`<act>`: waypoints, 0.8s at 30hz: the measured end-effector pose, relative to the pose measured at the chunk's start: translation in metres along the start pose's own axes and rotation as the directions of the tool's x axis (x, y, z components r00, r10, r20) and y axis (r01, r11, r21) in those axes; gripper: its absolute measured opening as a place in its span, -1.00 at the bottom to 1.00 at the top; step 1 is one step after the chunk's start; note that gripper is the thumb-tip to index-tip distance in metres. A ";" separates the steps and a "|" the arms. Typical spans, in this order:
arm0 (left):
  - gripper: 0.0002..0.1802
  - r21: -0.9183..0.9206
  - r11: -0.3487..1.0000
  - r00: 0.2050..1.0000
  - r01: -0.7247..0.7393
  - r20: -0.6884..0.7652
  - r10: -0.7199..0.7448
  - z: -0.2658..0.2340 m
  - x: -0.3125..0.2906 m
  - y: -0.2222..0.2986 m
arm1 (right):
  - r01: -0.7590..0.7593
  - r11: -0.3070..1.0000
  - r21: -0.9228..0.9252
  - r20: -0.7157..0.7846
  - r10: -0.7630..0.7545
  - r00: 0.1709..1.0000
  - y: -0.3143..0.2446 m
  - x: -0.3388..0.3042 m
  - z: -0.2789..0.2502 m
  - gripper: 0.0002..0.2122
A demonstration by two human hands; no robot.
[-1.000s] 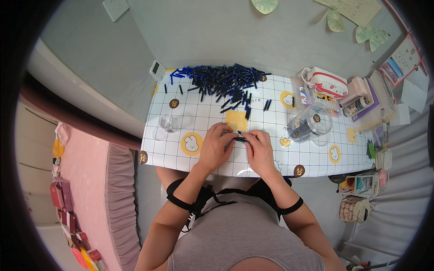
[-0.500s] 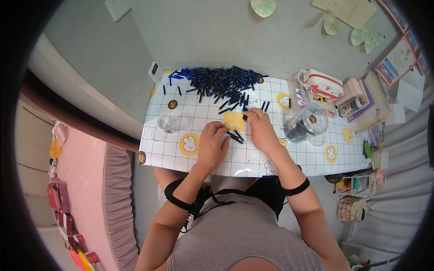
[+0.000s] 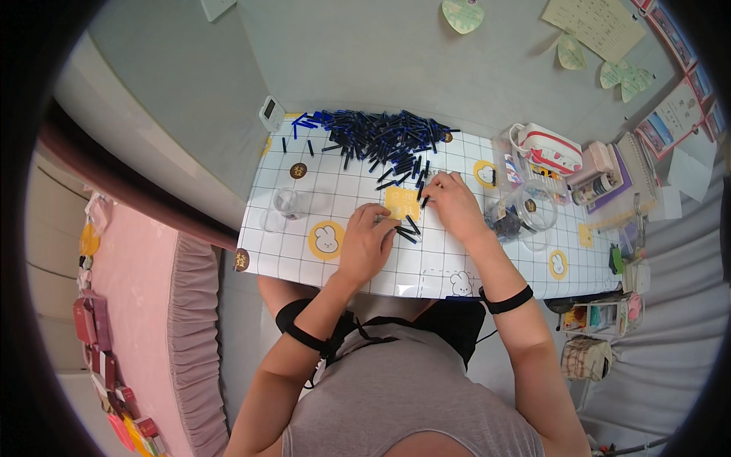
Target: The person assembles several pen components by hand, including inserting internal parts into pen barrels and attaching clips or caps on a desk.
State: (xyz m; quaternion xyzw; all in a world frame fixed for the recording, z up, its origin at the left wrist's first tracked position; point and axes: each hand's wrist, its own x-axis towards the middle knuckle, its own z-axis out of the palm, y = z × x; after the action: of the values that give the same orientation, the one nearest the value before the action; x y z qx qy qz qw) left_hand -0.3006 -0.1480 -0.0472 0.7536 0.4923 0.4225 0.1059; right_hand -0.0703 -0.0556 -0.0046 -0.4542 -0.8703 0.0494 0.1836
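Note:
A heap of dark blue ink cartridges (image 3: pixel 388 135) lies along the back of the table. My left hand (image 3: pixel 367 245) rests on the tabletop, its thumb and fingers curled in at the ends of several loose ink cartridges (image 3: pixel 407 233). These fan out to the right of its fingertips. Just beyond them is a yellow square (image 3: pixel 402 204) on the table surface. My right hand (image 3: pixel 457 207) bends over the square's right side, thumb and forefinger closed on one ink cartridge (image 3: pixel 424 202). The fingers partly hide that cartridge.
At the right stands a clear tub (image 3: pixel 525 217) with dark cartridges inside. A small clear cup (image 3: pixel 286 202) stands at left. A white-and-red pouch (image 3: pixel 550 149) sits atop a clear organizer at the back right. A white timer (image 3: pixel 271 112) stands by the back left corner.
The whole view has shifted slightly. My right hand has drawn a little to the right and nearer, along with a cartridge at its fingertips. My left hand stays by the loose cartridges.

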 end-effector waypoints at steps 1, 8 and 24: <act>-0.73 -0.001 1.000 1.000 0.000 0.000 0.000 0.000 0.000 -0.001 | 0.031 0.999 -0.010 0.036 -0.030 0.999 -0.001 0.001 -0.003 -0.83; -0.71 -0.014 1.000 1.000 0.006 -0.007 -0.006 0.000 0.000 0.000 | -0.153 0.988 -0.023 0.184 0.155 0.971 -0.017 -0.012 -0.007 -0.88; -0.66 -0.047 0.999 1.000 -0.018 0.016 0.019 -0.002 0.000 0.003 | 0.137 0.971 0.193 0.160 -0.169 0.972 -0.018 -0.014 -0.012 -0.79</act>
State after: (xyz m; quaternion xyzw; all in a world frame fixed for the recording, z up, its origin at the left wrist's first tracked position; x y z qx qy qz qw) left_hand -0.3004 -0.1504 -0.0442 0.7590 0.4743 0.4286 0.1236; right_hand -0.0726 -0.0782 0.0070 -0.3607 -0.9076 0.1538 0.1500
